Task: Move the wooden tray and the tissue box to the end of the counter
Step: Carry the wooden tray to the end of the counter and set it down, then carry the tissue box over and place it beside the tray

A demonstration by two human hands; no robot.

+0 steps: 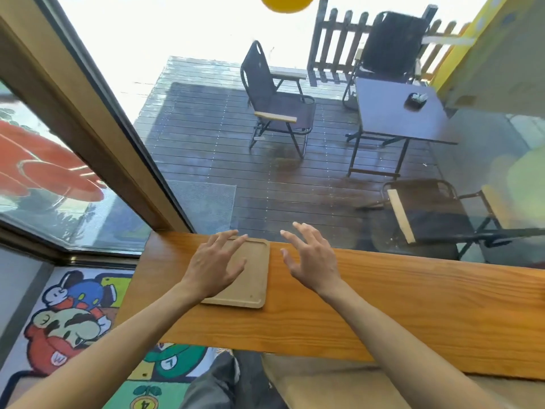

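Note:
A flat pale wooden tray with rounded corners lies on the orange-brown wooden counter, near the counter's left end. My left hand hovers over the tray's left half with fingers spread, holding nothing. My right hand is spread open just right of the tray, above the counter, also holding nothing. No tissue box shows in the head view.
The counter runs along a large window; its left end meets the window frame. Outside are folding chairs and a table on a deck. A cartoon rug covers the floor below left. A padded seat sits under the counter.

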